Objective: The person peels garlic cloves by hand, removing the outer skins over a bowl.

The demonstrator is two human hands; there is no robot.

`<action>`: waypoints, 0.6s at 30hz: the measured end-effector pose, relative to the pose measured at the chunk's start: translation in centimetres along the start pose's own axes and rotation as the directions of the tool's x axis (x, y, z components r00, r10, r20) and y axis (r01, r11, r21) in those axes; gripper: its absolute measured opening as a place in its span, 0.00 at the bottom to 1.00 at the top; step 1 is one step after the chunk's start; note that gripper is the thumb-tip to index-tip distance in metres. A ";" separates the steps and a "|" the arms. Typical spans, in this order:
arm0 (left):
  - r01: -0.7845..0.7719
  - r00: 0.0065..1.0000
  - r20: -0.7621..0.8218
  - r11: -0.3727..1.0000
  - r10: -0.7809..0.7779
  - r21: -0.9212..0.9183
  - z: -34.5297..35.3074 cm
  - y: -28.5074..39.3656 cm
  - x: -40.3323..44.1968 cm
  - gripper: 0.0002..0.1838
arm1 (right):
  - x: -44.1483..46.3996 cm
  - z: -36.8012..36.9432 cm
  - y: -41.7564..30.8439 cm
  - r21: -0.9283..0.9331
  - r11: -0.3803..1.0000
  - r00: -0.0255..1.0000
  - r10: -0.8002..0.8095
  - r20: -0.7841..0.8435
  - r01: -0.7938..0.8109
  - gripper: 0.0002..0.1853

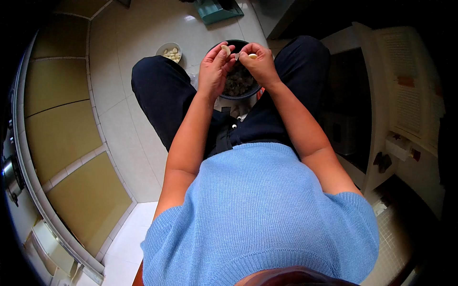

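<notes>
My left hand [213, 71] is pinching a pale, peeled-looking garlic clove [225, 49] between thumb and fingers. Close beside it, my right hand [261, 66] is closed, with a pale rounded piece [253, 56] showing in its curled fingers; whether this is another clove or a handle I cannot make out. A thin light sliver [236, 56] sticks out from the right fingertips toward the left hand, either skin or a small blade. Both hands hover over a dark round bin [253, 93] holding brownish, papery scraps [237, 85].
A white bowl [159, 50] with several pale cloves [171, 53] stands on the tiled floor beyond my left knee. Farther off lies a green dustpan [220, 13]. Tan cabinet doors [62, 136] line the left; a dark-fronted unit [346, 109] stands at the right.
</notes>
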State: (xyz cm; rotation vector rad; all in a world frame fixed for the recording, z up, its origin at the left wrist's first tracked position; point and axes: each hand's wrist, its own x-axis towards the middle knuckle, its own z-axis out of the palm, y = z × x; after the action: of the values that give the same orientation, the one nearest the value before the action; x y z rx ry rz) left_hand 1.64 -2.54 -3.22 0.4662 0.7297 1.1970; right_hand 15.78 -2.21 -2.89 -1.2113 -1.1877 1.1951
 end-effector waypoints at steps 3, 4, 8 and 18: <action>-0.006 0.999 -0.033 0.999 0.005 -0.032 -0.1 0.1 0.0 0.17 | 0.2 0.0 0.3 -0.086 0.996 1.000 -0.001 -0.024 -0.001 0.07; -0.006 0.999 -0.033 0.999 0.005 -0.032 -0.2 0.1 0.1 0.17 | 0.3 0.0 0.5 -0.110 0.994 0.999 0.009 -0.036 -0.012 0.07; -0.019 0.999 -0.041 1.000 0.019 0.005 -0.2 0.1 0.0 0.16 | 0.3 -0.3 0.1 -0.176 0.977 0.992 0.123 -0.004 -0.122 0.05; -0.103 0.994 -0.025 0.985 0.108 0.136 0.1 0.3 -0.1 0.16 | 0.4 -0.6 0.5 -0.239 0.968 0.997 0.081 0.013 -0.075 0.07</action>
State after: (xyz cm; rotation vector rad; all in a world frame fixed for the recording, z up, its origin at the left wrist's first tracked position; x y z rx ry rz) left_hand 1.48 -2.50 -2.98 0.6053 0.8255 1.2613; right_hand 16.33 -1.86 -3.44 -1.4377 -1.3402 1.1498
